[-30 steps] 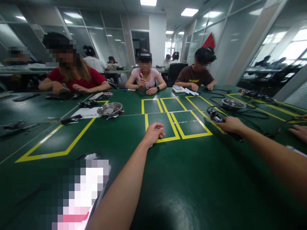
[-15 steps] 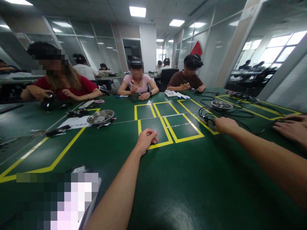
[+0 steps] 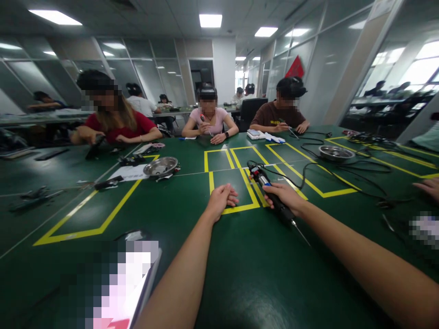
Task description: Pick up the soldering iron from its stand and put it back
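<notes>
My right hand (image 3: 286,195) is wrapped around a corded electric screwdriver (image 3: 286,214), which has a black body with silver, blue and red parts near its far end. Its long thin bit points back toward me and to the right, just above the table. A black cord (image 3: 303,176) leaves the far end and loops away to the right. My left hand (image 3: 221,202) rests on the green table inside a yellow taped rectangle (image 3: 240,209). Its fingers are loosely curled and apart, with nothing visible in them.
Steel bowls stand at the left (image 3: 174,162) and right (image 3: 329,158). Tangled black cables (image 3: 380,148) lie at the far right. A pixelated bright device (image 3: 126,283) is at the lower left. Several people sit around the table; another person's hand (image 3: 431,186) shows at the right edge.
My right hand has come left from the cables, bringing the electric screwdriver and its cord toward the middle. My left hand has stayed in its rectangle. The view has turned slightly left.
</notes>
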A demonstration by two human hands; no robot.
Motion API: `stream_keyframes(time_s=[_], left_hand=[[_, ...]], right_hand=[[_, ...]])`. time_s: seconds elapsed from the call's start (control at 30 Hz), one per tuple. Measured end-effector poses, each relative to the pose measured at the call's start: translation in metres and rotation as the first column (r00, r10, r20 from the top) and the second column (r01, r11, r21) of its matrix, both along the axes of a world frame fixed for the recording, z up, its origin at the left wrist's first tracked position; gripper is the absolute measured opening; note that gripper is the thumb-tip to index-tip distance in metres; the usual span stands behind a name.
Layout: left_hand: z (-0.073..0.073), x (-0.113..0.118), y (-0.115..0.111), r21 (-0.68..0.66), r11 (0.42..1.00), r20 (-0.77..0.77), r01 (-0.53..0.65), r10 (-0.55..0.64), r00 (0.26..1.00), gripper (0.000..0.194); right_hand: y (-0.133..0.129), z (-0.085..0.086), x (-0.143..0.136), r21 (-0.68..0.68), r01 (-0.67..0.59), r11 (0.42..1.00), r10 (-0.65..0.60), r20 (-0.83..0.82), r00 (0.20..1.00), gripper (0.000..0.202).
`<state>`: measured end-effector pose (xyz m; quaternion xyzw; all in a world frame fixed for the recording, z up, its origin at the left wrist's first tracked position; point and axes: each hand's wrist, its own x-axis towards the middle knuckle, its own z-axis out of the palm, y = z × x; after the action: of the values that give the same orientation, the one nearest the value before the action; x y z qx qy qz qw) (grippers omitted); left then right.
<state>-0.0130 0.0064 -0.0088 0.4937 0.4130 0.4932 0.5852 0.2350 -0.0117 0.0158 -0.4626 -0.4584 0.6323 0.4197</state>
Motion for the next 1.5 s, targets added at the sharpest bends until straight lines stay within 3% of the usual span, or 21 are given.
stream_keyframes(time_s=[0.13,0.23,0.43,0.73,1.07,1.5], left_hand=[[-0.001,-0.002,0.0,-0.012,1.0,0.031,-0.008,0.008,1.0,0.047],[-0.003,-0.003,0.001,0.012,1.0,0.02,0.024,-0.025,0.999,0.042],[-0.003,-0.003,0.001,0.028,0.997,0.047,0.074,-0.075,0.996,0.034],[0.0,-0.01,0.0,-0.009,0.989,0.187,0.149,-0.145,0.971,0.03],[0.0,-0.01,-0.003,0.035,0.982,0.116,0.184,-0.187,0.975,0.033],[0.004,-0.004,-0.004,0.031,0.994,0.032,0.107,-0.108,0.994,0.037]], right_hand=[[-0.024,-0.008,-0.049,0.013,-0.111,0.994,0.112,-0.133,0.985,0.027],[-0.033,-0.012,-0.061,0.051,-0.149,0.988,0.155,-0.14,0.978,0.03],[-0.039,-0.013,-0.056,0.099,-0.163,0.982,0.173,-0.101,0.98,0.032],[-0.04,-0.014,-0.053,0.09,-0.178,0.98,0.192,-0.184,0.964,0.03],[-0.041,-0.011,-0.047,0.085,-0.252,0.964,0.263,-0.173,0.949,0.031],[-0.041,-0.011,-0.05,0.104,-0.232,0.967,0.244,-0.111,0.964,0.037]])
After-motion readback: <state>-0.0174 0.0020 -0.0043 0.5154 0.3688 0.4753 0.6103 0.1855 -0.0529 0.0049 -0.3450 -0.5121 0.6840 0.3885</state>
